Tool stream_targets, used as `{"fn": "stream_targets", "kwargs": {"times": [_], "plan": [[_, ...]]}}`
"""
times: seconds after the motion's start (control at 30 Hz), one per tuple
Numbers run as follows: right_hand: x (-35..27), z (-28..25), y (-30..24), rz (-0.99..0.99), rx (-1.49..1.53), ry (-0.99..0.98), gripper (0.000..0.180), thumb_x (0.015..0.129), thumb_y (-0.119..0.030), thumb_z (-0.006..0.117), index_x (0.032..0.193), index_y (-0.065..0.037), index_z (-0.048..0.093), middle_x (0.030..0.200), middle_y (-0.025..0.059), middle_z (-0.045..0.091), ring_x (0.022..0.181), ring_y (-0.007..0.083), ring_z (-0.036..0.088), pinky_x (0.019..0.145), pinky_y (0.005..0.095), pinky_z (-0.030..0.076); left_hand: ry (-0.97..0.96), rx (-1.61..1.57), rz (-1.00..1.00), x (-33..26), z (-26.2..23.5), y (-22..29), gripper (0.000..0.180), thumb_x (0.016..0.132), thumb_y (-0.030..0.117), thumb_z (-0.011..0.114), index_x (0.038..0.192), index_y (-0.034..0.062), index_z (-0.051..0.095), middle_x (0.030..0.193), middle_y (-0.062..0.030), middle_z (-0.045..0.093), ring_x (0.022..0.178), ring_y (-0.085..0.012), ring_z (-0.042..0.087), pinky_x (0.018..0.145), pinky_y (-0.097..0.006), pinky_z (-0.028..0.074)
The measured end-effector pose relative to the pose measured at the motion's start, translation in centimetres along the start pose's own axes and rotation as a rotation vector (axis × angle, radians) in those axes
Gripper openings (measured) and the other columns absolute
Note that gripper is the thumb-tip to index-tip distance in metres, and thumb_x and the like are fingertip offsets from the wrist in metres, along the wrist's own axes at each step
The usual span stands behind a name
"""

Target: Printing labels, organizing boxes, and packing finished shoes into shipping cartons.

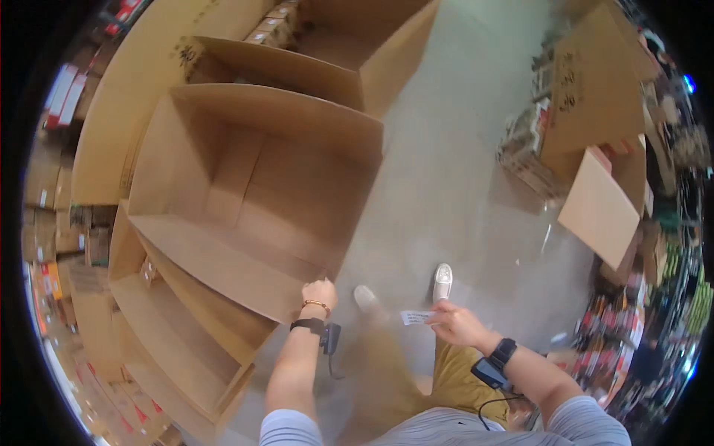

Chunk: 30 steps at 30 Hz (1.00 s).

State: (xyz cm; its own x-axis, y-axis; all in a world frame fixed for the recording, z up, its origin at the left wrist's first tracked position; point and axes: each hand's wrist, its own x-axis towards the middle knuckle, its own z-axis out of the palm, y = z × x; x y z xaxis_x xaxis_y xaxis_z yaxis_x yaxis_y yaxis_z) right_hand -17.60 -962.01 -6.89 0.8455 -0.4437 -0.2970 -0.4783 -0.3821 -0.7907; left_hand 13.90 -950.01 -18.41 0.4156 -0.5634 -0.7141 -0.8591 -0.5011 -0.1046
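Striped shirt (pixel 446 427) fabric fills the bottom of the view, worn by a person looking down between their two hands. From where I stand, the left hand (pixel 320 292) is closed, its fingers curled into a fist at the near right corner of a big open cardboard box (pixel 216 249); whether they actually clasp the rim I cannot tell. The right hand (pixel 455 325) pinches a small white printed slip (pixel 413 317) between thumb and fingers, and the slip juts out to the left, over the floor (pixel 454 171) and near the shoes. Each wrist wears a dark strap with a small black device and cable, and the left has a bracelet (pixel 316 305) too. That open box stands to the person's left, its inside bare cardboard; farther on, another open carton (pixel 279 63) adjoins it, and a long open one (pixel 167 323) lies on its near side, so cartons block that whole flank. Grey floor runs ahead as an aisle. On the right, a large carton (pixel 595 89) with a pale flap (pixel 601 208) sticking out crowds the passage, beside packed goods (pixel 528 160) and loaded shelving, blurred toward the rim.
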Motion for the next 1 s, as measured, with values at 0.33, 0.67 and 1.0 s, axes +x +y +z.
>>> {"fn": "stream_targets", "kwargs": {"times": [0.33, 0.67, 1.0], "plan": [[1.5, 5.0, 1.1, -0.161, -0.099, 0.182, 0.007, 0.064, -0.012, 0.059, 0.071, -0.012, 0.061, 0.084, 0.0056, 0.055, 0.076, 0.0245, 0.055, 0.067, 0.0348, 0.045, 0.172, -0.423, 0.592, -17.4, -24.5, -2.1, 0.023, 0.071, 0.02, 0.064, 0.073, -0.0022, 0.061, 0.07, -0.0183, 0.061, 0.064, -0.0322, 0.058, 0.056, -0.038, 0.045], [-4.3, 3.3, -1.9, 0.052, -0.259, 0.903, 0.027, 0.062, -0.02, 0.066, 0.087, -0.016, 0.06, 0.113, 0.0121, 0.046, 0.108, 0.0344, 0.039, 0.086, 0.048, 0.031, 0.002, -1.046, 0.436, -28.5, -29.2, -1.3, 0.031, 0.072, 0.007, 0.064, 0.098, -0.0057, 0.054, 0.089, -0.0091, 0.06, 0.079, -0.0153, 0.057, 0.071, -0.029, 0.047], [-3.1, 10.1, 4.5, 0.283, 0.218, 0.978, 0.048, 0.075, -0.008, 0.05, 0.12, 0.005, 0.039, 0.123, 0.0224, 0.043, 0.112, 0.0346, 0.043, 0.095, 0.0381, 0.036, -0.087, -0.98, 0.565, -26.5, -25.1, 8.0, 0.024, 0.079, 0.012, 0.056, 0.095, -0.0052, 0.058, 0.083, -0.0056, 0.061, 0.074, -0.0124, 0.056, 0.064, -0.025, 0.046]]}}
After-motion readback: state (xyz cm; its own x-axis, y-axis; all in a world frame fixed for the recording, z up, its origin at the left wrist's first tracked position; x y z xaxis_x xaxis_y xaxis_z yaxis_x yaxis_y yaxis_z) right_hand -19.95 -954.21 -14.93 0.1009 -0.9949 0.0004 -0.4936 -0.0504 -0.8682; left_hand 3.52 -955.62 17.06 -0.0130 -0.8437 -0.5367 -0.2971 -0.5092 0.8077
